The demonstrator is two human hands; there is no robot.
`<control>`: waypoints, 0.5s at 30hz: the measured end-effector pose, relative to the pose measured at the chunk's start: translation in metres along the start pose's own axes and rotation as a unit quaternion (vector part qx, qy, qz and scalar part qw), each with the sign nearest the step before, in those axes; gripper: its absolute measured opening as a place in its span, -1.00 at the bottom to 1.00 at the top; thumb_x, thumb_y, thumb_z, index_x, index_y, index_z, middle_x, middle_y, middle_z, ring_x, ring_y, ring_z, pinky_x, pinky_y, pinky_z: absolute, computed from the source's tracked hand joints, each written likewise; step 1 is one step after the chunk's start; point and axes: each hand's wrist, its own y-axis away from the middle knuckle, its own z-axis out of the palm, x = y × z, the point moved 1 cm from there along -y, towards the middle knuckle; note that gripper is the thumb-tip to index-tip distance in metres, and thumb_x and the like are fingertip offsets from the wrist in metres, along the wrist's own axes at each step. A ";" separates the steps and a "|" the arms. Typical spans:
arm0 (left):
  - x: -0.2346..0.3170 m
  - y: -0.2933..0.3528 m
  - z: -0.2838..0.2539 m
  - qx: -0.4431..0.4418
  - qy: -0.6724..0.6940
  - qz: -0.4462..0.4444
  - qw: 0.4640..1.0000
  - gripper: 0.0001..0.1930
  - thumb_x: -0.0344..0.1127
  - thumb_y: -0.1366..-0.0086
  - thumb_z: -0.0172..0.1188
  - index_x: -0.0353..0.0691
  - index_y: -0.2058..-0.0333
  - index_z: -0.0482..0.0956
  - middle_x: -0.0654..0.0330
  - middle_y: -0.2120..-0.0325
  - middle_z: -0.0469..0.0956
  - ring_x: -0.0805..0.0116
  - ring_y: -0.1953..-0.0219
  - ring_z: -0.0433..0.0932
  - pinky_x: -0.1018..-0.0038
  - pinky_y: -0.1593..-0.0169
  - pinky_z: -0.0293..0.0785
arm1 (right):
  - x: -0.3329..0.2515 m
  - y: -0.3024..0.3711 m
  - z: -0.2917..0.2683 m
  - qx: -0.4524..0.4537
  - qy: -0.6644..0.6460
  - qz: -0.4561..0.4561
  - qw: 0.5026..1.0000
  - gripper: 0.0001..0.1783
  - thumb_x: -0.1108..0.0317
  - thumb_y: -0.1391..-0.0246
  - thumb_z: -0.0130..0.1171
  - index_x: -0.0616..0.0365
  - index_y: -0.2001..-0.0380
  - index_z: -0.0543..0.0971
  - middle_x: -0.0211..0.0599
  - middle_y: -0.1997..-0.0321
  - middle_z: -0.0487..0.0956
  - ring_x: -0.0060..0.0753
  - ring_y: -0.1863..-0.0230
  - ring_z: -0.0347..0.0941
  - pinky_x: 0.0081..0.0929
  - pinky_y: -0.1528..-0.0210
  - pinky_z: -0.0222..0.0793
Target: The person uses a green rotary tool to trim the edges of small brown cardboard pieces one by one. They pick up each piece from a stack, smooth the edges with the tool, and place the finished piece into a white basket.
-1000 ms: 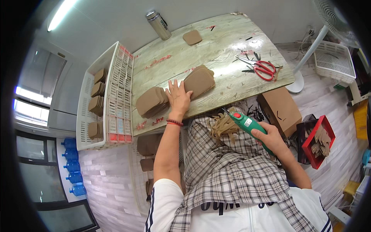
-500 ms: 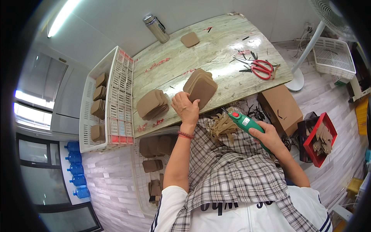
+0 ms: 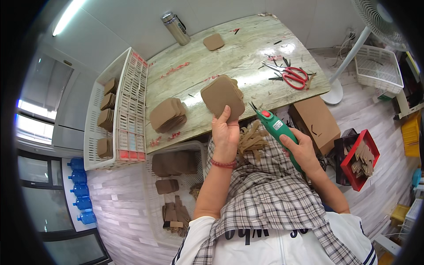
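My left hand pinches the lower edge of a brown rounded-square piece, thumb on top and fingers beneath. It covers a stack of similar pieces at the table's front edge. My right hand is wrapped round green handheld electric scissors with a red button, whose narrow tip points up and left, apart from the piece. Left of my left hand lies another stack of brown pieces. Tan cut strips lie in a heap on my checked apron.
Red-handled scissors lie among dark scraps on the table. A steel flask and a single brown piece are farther back. White crates with pieces stand left; a cardboard box and red tray stand right.
My left hand has turned palm up and now grips a brown piece by its lower edge, thumb on top. The electric scissors have shifted slightly left and up.
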 end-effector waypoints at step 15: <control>-0.025 0.009 0.010 0.024 0.086 -0.024 0.996 -0.58 -0.55 -0.25 0.18 -0.19 -0.08 0.37 0.18 0.00 0.49 0.23 -0.06 0.47 0.24 -0.20 0.41 | -0.013 0.001 0.006 -0.010 -0.013 -0.009 1.000 -0.62 0.11 -0.19 0.18 0.27 0.21 0.53 -0.47 0.55 0.44 -0.71 0.56 0.34 -0.69 0.49 0.29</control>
